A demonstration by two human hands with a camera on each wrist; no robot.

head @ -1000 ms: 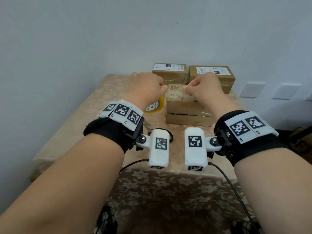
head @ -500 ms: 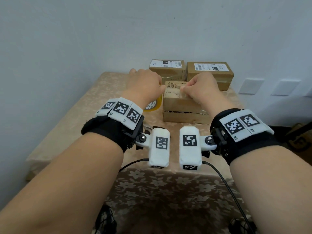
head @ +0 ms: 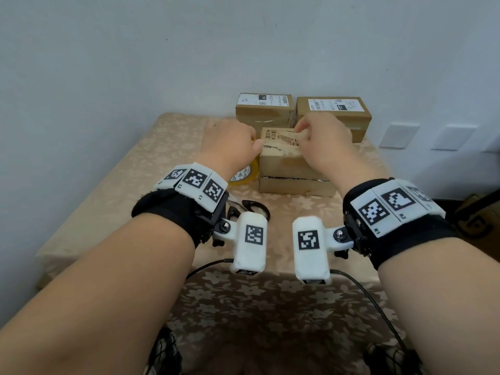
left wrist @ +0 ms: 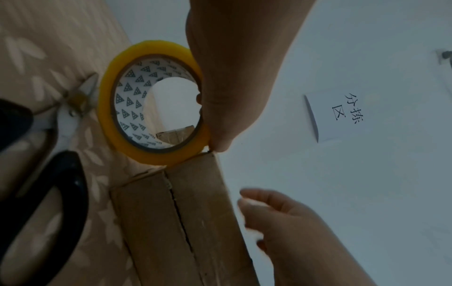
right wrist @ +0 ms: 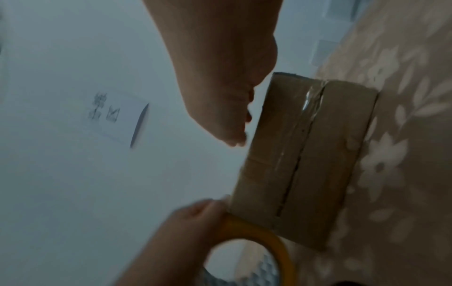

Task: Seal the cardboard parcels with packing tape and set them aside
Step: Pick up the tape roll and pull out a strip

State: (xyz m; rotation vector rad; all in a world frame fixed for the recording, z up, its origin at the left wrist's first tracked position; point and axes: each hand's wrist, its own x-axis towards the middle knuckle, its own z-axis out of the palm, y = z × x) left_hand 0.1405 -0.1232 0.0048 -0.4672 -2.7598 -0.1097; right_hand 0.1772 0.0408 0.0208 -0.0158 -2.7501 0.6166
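Both hands sit much as they did a second ago, though the right hand (head: 323,147) has slid a little further along the top of the nearest brown cardboard parcel (head: 286,171), fingers curled and pinching at the top surface, probably the tape's free end, which I cannot make out. Gripping the yellow roll of packing tape (left wrist: 154,104) at the parcel's left edge is the left hand (head: 228,150), thumb and fingers curled round its rim. That parcel rests on a table under a beige flower-patterned cloth (head: 135,171), pushed against a pale blue-grey wall (head: 243,44). Two more brown parcels with white printed shipping labels (head: 263,108) (head: 334,112) stand behind, side by side. Black-handled scissors (left wrist: 49,203) lie near the roll. A white paper sign (left wrist: 342,116) on the wall bears handwritten Chinese characters.
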